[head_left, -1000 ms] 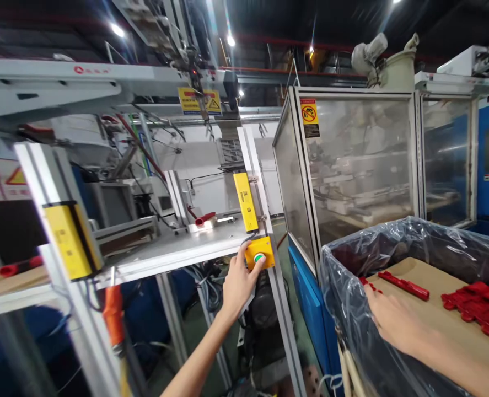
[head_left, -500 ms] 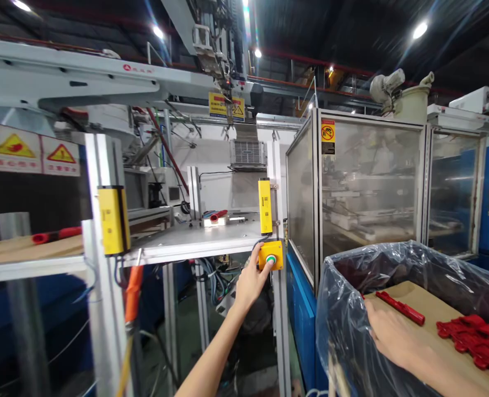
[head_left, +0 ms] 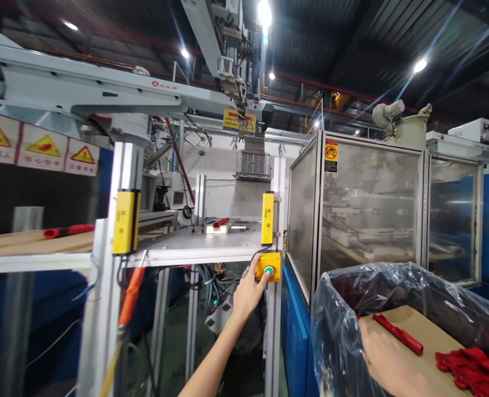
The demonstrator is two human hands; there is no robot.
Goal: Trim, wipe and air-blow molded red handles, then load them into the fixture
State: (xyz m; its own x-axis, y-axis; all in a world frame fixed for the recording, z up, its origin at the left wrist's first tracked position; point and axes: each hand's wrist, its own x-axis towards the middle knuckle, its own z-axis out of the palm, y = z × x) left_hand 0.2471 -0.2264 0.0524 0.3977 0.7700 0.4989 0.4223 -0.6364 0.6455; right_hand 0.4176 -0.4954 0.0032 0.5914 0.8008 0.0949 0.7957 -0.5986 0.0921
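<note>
My left hand (head_left: 248,292) reaches forward to a yellow button box (head_left: 269,266) on the frame post, its thumb against the green button (head_left: 268,271) and its fingers loosely curled beside the box. My right hand (head_left: 382,355) lies flat, fingers out, on a sheet of cardboard (head_left: 418,336) inside a plastic-lined bin (head_left: 335,320). A long red plastic part (head_left: 397,333) lies just beyond its fingertips, and several red parts (head_left: 476,372) are piled at the right.
A metal work table (head_left: 198,248) carries a red part (head_left: 220,223) and two yellow light-curtain bars (head_left: 267,218). A robot arm head (head_left: 231,71) hangs above. A clear-walled machine enclosure (head_left: 364,204) stands right. Warning signs (head_left: 41,146) line the left.
The view has tilted upward and pulled back a little, so everything sits lower in the picture. Both hands keep their places: left on the button box, right on the cardboard.
</note>
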